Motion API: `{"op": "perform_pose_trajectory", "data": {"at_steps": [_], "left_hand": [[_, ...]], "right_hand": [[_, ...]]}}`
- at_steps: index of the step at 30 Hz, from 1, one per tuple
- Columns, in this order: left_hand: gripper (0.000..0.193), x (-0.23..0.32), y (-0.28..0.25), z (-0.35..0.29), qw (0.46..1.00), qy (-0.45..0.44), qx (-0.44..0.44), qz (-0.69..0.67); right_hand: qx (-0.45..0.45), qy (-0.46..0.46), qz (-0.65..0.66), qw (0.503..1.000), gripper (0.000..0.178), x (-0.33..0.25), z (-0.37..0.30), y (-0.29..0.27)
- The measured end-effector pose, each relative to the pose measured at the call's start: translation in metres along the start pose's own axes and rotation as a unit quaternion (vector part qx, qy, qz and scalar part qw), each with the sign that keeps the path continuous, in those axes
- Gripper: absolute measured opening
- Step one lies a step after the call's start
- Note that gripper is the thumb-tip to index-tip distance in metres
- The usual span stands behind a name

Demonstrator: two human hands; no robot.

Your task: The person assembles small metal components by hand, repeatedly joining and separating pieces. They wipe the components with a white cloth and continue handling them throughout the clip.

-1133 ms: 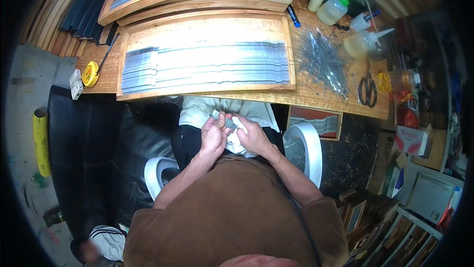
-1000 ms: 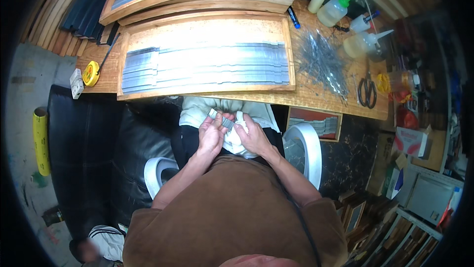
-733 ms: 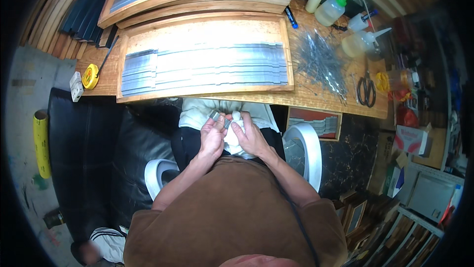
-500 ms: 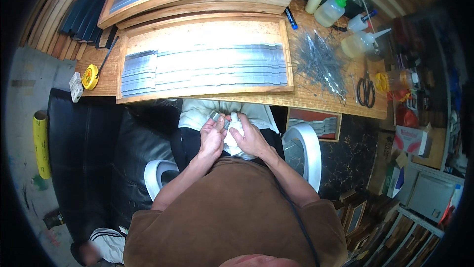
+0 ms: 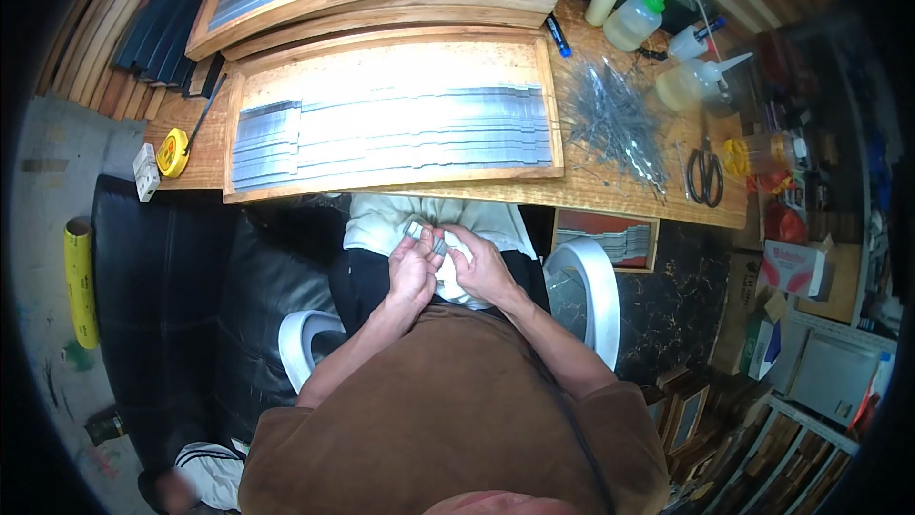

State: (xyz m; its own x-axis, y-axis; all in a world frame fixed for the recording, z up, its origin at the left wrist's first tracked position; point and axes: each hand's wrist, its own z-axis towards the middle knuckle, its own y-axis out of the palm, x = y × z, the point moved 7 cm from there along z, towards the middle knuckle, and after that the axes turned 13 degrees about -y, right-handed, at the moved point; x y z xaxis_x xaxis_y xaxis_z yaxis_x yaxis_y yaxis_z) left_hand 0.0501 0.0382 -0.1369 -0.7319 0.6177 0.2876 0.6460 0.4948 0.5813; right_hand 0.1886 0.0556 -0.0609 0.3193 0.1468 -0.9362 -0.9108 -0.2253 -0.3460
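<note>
Both hands are together over my lap, below the front edge of the workbench. My left hand [image 5: 411, 273] pinches a small grey metal strip [image 5: 438, 245] whose pale end [image 5: 413, 229] sticks out past the fingers. Against it, my right hand [image 5: 483, 269] is closed on a wad of white cloth [image 5: 447, 278]. The fingers partly cover both the strip and the cloth. A white cloth covering [image 5: 372, 220] lies across my lap behind the hands.
On the workbench [image 5: 658, 202] sits a wooden tray [image 5: 391, 185] with rows of grey metal strips. To its right are a pile of thin metal pieces [image 5: 615, 120], black scissors [image 5: 704, 177] and squeeze bottles [image 5: 631, 24]. A yellow tape measure [image 5: 173, 152] is at left. Chair armrests [image 5: 600, 296] flank me.
The metal strip has turned in my left hand, and more of it shows between the hands. My right hand and the cloth have shifted slightly around it.
</note>
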Motion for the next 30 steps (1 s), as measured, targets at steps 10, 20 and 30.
{"op": "perform_pose_trajectory", "data": {"at_steps": [10, 20, 30], "left_hand": [[0.013, 0.022, 0.015, -0.011, 0.998, 0.053, -0.024, 0.0], [0.009, 0.002, 0.024, -0.016, 0.995, 0.069, -0.01, 0.077], [0.007, -0.005, 0.015, -0.009, 0.997, 0.013, 0.018, 0.075]], "right_hand": [[0.058, 0.1, 0.069, 0.991, 0.055, 0.015, 0.0, -0.027], [0.016, 0.098, -0.1, 0.99, 0.043, -0.004, -0.003, 0.001], [0.049, 0.017, -0.039, 0.998, 0.037, -0.004, -0.006, -0.007]]}}
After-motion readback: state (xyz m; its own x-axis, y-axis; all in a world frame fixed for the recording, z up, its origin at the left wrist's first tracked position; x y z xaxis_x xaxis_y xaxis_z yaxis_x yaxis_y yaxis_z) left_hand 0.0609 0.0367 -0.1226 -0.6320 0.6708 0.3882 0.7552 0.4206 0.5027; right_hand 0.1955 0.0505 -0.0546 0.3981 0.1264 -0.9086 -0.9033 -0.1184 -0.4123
